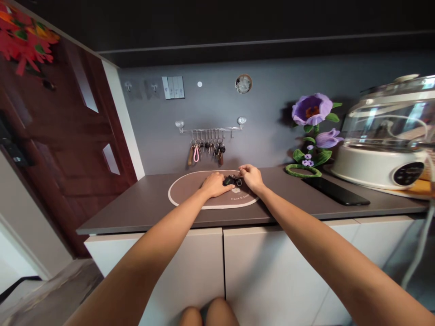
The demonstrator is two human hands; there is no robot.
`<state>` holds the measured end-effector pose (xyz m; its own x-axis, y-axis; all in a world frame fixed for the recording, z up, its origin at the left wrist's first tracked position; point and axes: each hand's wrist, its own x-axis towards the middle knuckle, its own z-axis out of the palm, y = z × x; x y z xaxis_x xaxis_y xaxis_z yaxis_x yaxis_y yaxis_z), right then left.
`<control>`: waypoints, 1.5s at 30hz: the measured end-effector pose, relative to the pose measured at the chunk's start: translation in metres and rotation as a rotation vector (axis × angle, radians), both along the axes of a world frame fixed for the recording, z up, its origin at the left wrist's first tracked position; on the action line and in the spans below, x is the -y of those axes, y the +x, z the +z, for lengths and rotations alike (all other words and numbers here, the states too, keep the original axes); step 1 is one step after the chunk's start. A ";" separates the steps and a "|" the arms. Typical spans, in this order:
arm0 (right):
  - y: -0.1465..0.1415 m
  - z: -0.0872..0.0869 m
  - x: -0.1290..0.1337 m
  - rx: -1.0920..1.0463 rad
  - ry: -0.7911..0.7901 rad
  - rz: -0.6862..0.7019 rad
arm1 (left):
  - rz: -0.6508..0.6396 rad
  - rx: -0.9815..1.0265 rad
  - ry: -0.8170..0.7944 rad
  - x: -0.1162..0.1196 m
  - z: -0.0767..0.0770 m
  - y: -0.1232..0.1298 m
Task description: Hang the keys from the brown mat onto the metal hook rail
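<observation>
On the oval brown mat [186, 185] with a pale rim lies a small bunch of keys [233, 180] with a black fob and metal parts. My left hand [215, 184] is closed about the black end, thumb in front and fingers behind. From the other side, my right hand [252, 177] pinches the metal end between thumb and forefinger. Which single key or ring it grips is too small to make out. Several more keys [212, 148], one with a pink loop [196, 154], hang on the hook rail [210, 131] behind the mat.
To the right on the counter [136, 208] are a black phone [335, 191], a purple flower decoration [311, 111] and a white appliance with a clear cover [380, 158]. A dark red door [74, 136] stands at the left. A dark cabinet [238, 27] overhangs the counter.
</observation>
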<state>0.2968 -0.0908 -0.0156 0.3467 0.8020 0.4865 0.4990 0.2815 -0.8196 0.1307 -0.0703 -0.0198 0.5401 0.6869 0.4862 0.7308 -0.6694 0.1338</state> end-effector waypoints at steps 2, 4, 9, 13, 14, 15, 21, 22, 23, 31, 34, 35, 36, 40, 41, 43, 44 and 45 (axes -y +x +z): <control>-0.001 0.001 0.001 0.004 -0.002 0.003 | -0.009 -0.008 -0.002 -0.001 0.000 -0.001; -0.002 0.001 0.002 0.008 -0.002 0.009 | -0.024 -0.005 0.004 -0.002 -0.001 -0.003; -0.002 0.002 0.004 0.035 -0.004 0.011 | -0.053 0.055 -0.004 -0.005 0.000 -0.014; -0.002 0.002 0.005 0.082 -0.015 0.016 | -0.025 0.167 -0.106 -0.004 0.004 -0.022; -0.003 0.002 0.006 0.093 -0.015 0.020 | -0.023 0.190 -0.132 -0.004 0.006 -0.023; -0.003 0.002 0.006 0.102 -0.014 0.024 | -0.028 0.219 -0.147 -0.004 0.007 -0.024; -0.007 0.004 0.008 0.133 -0.020 0.040 | -0.082 0.520 -0.247 -0.011 0.009 -0.025; -0.008 0.004 0.008 0.138 -0.021 0.044 | -0.091 0.582 -0.295 -0.013 0.009 -0.025; -0.008 0.004 0.008 0.146 -0.022 0.047 | -0.099 0.647 -0.339 -0.015 0.008 -0.025; -0.011 0.001 0.008 0.192 0.019 0.087 | -0.286 1.227 -0.644 -0.023 0.011 -0.024; -0.013 0.001 0.011 0.228 0.031 0.090 | -0.348 1.367 -0.689 -0.024 0.013 -0.026; -0.014 0.002 0.012 0.234 0.032 0.088 | -0.368 1.407 -0.701 -0.025 0.014 -0.026; -0.015 0.003 0.013 0.237 0.032 0.089 | -0.391 1.444 -0.713 -0.025 0.014 -0.026; -0.019 0.004 0.017 0.248 0.058 0.114 | -0.490 1.581 -0.766 -0.027 0.018 -0.028; -0.020 0.004 0.017 0.254 0.075 0.114 | -0.513 1.608 -0.778 -0.027 0.019 -0.028; -0.020 0.004 0.016 0.267 0.113 0.105 | -0.541 1.654 -0.799 -0.026 0.022 -0.029; -0.020 0.003 0.015 0.272 0.135 0.099 | -0.553 1.668 -0.811 -0.026 0.023 -0.029; -0.020 0.003 0.013 0.277 0.157 0.095 | -0.564 1.678 -0.825 -0.025 0.024 -0.029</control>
<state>0.2771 -0.1040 -0.0127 0.1112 0.7319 0.6723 0.6626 0.4496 -0.5990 0.1015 -0.0457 0.0040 0.1509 0.9205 0.3605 -0.6904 -0.1628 0.7048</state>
